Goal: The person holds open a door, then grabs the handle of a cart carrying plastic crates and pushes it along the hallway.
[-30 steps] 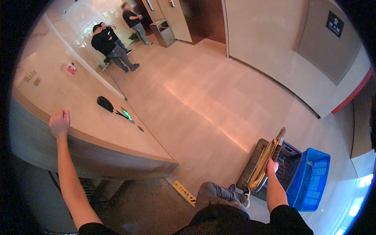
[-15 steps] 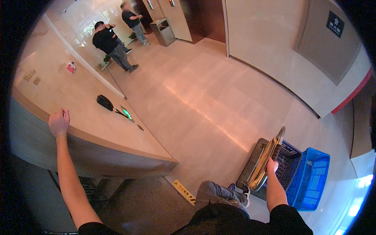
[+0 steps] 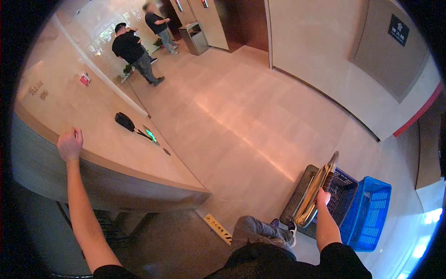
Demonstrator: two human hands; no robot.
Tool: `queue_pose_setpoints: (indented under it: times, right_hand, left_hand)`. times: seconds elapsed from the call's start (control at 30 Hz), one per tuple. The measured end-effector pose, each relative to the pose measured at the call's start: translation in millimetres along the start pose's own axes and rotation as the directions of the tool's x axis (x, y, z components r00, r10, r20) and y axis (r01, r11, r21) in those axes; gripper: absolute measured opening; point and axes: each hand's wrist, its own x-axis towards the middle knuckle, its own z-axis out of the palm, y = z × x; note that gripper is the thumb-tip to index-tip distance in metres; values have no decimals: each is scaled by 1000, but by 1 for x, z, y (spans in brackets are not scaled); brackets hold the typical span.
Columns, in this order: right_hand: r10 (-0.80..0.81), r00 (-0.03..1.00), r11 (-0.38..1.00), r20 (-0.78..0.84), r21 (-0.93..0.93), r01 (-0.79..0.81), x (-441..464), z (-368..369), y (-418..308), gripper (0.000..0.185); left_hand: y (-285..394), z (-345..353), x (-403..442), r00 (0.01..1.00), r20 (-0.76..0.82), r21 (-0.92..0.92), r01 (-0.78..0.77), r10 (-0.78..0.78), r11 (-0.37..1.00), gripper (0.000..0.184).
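My left hand, on a stretched-out arm, is closed at the edge of a thick grey door on the left. Its fingers curl over that edge. At the lower right, my right hand wraps round the dark grip of a curved metal handle. That handle stands over a dark, textured platform, seemingly a platform trolley. Beside the handle is a dark blue plastic basket, and a brighter blue basket sits to its right. Both baskets are partly hidden by the handle or my arm.
A yellow warning strip marks the floor at the doorway. A black bag-like object hangs on the left wall by a green sign. People stand at the far left, near a metal bin. A wall panel is at right.
Both my hands keep their places. The metal handle has tilted very slightly. In the distance, one person has shifted a little to the right.
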Motion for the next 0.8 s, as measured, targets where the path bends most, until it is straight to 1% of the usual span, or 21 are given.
queue_pose_setpoints:
  times: [0.1,0.2,0.4,0.5,0.6,0.7,0.8]
  right_hand:
    - [21,999,999,29,30,-22,-6,-5,-5,53]
    - [-22,999,1000,26,18,22,-5,-5,-4,53]
    - [-8,998,998,64,56,4,-11,-10,-10,54]
    - [-67,998,997,-6,-44,67,-8,-8,-8,54]
    - [-34,999,999,-7,-10,33,-11,-9,-10,54]
    - [-29,1000,1000,0,5,29,-17,-12,-14,54]
    - [-57,998,998,-8,-29,57,-21,-16,-19,54]
  left_hand:
    - [-1,4,-1,1000,-9,7,-7,7,1000,28]
    - [0,4,-2,1000,-22,14,8,-7,1000,27]
    - [-2,5,-2,1000,-19,33,-3,3,999,27]
    - [-3,8,-4,1000,-9,41,-10,11,999,28]
    - [-8,19,-6,1000,-28,22,-8,9,1000,28]
    - [-4,10,-4,1000,-25,8,1,-1,1000,28]
    - [-1,5,-3,1000,-2,6,5,-5,1000,28]
